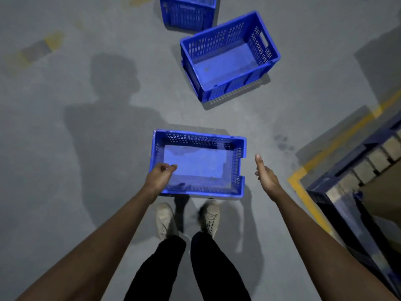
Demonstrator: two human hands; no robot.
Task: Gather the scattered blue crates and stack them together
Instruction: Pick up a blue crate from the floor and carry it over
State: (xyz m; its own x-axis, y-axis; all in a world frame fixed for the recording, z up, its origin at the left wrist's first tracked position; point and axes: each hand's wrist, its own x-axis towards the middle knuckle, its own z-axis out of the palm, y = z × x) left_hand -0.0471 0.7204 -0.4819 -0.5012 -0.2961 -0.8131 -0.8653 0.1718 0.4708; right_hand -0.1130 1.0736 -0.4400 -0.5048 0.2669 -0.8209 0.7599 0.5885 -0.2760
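Observation:
An empty blue crate (237, 161) with slotted walls is right in front of my feet, mouth up. My left hand (159, 175) grips its left rim. Just off the crate's right side, my right hand (265, 174) is open with fingers spread, touching nothing. A second blue crate (230, 59) sits farther ahead on the grey floor, turned at an angle and empty. A third blue crate (187, 15) stands at the top edge of the view, partly cut off.
A dark blue pallet (355, 161) carrying boxes stands at the right, bordered by a yellow floor line (308, 192). My shoes (186, 220) are just behind the near crate. My shadow falls on the floor to the left.

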